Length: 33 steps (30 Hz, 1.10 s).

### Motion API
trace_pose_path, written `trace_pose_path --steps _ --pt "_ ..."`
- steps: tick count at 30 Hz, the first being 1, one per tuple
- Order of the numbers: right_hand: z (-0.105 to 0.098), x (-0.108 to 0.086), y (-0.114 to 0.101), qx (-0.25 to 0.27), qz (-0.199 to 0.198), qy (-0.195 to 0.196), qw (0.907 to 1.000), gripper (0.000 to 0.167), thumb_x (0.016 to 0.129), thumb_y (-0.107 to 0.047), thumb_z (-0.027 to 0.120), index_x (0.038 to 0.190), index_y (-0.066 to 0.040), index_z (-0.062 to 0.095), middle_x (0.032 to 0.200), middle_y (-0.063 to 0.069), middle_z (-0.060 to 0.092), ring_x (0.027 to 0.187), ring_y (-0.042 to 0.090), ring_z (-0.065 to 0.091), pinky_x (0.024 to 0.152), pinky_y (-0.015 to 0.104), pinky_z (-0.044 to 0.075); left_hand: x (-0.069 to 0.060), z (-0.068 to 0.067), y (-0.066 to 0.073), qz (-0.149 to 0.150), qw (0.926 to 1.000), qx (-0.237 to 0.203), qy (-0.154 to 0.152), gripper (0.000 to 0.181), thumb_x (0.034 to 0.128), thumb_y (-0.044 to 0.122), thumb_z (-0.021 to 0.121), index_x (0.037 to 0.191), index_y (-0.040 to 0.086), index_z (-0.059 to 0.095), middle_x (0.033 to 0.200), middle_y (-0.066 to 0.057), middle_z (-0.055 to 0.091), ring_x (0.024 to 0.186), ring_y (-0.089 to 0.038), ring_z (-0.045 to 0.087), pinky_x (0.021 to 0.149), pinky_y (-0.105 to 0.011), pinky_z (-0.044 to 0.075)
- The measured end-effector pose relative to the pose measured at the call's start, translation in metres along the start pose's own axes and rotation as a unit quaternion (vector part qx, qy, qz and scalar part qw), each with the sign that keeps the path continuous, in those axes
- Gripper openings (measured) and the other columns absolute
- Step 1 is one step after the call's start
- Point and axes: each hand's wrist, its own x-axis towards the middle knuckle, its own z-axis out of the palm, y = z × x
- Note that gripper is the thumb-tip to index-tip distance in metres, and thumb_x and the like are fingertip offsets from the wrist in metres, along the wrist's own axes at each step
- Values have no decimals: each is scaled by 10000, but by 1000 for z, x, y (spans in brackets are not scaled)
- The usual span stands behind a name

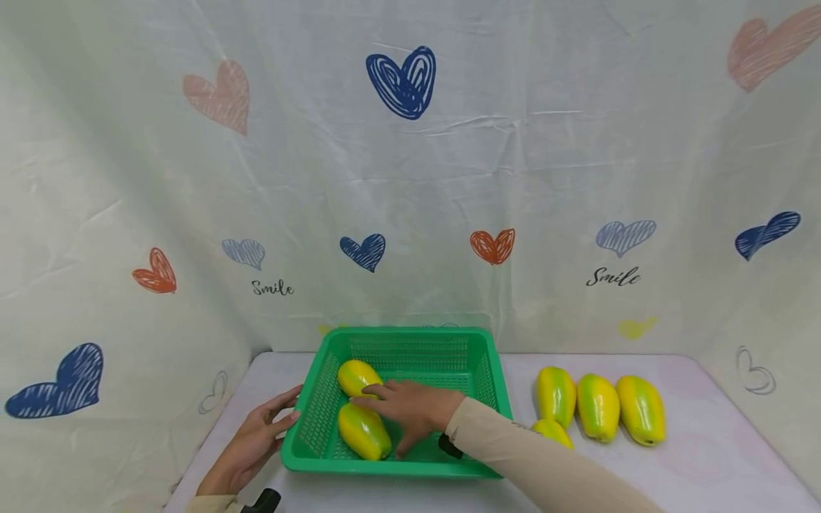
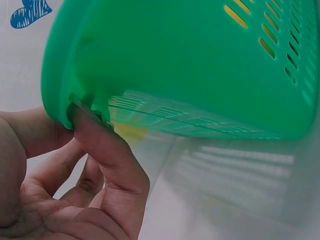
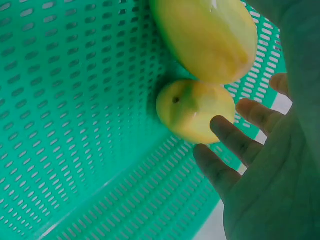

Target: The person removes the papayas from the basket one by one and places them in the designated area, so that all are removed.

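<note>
A green plastic basket (image 1: 385, 467) with perforated walls stands on the table. My left hand (image 1: 256, 438) pinches its left rim between thumb and fingers; the left wrist view shows this grip on the rim (image 2: 59, 75) close up. Two yellow-green papayas lie in the basket's left part, a rear papaya (image 1: 356, 375) and a front papaya (image 1: 364, 432). Above the basket floor, my right hand (image 1: 420, 410) spreads its fingers beside them and holds nothing. In the right wrist view the fingertips (image 3: 220, 125) come near one papaya (image 3: 187, 112); whether they touch it I cannot tell.
Right of the basket, several more papayas (image 1: 598, 407) lie close together on the pale table (image 1: 712, 442). One papaya (image 1: 553, 432) is partly covered by my right sleeve (image 1: 532, 456). A curtain with hearts (image 1: 410, 178) hangs behind the table.
</note>
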Motion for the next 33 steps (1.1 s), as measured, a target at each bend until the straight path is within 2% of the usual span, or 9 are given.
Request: trace_pose_path --steps 11,17,22,27,33 --pt "5 13 -8 -345 -49 -66 9994 1045 834 -470 904 1663 -290 293 1678 -29 314 1403 159 473 1113 260 459 0 2 2 -45 10000 25 82 576 1098 66 551 1632 -9 348 1459 -209 418 1041 -192 644 834 -351 615" --pt "9 17 -10 -483 11 -79 9988 1039 833 -473 904 1659 -298 299 1684 -43 312 1427 141 456 1137 263 444 1 2 1 -85 9999 -6 112 575 1098 62 550 1631 -8 350 1470 -213 410 1027 -191 651 823 -353 614" --pt "9 21 -12 -555 23 -54 9984 1024 827 -455 912 1644 -287 317 1693 -41 311 1398 139 481 1107 253 463 2 2 0 -91 9999 -16 141 569 1100 66 549 1630 -5 356 1480 -216 401 1036 -186 645 837 -359 614" --pt "9 24 -14 -509 -12 -43 9987 1019 818 -416 929 1627 -263 328 1708 -36 298 1323 134 540 1046 229 495 2 3 0 -104 9998 -15 162 571 1098 64 553 1630 -1 358 1466 -210 409 1039 -186 642 844 -360 616" --pt "10 25 -15 -307 59 -73 9995 1024 801 -351 954 1607 -256 330 1699 -37 299 1320 157 557 1014 221 514 2 2 0 -95 9998 -35 147 567 1101 62 544 1631 -4 354 1463 -209 414 1045 -183 644 846 -358 617"
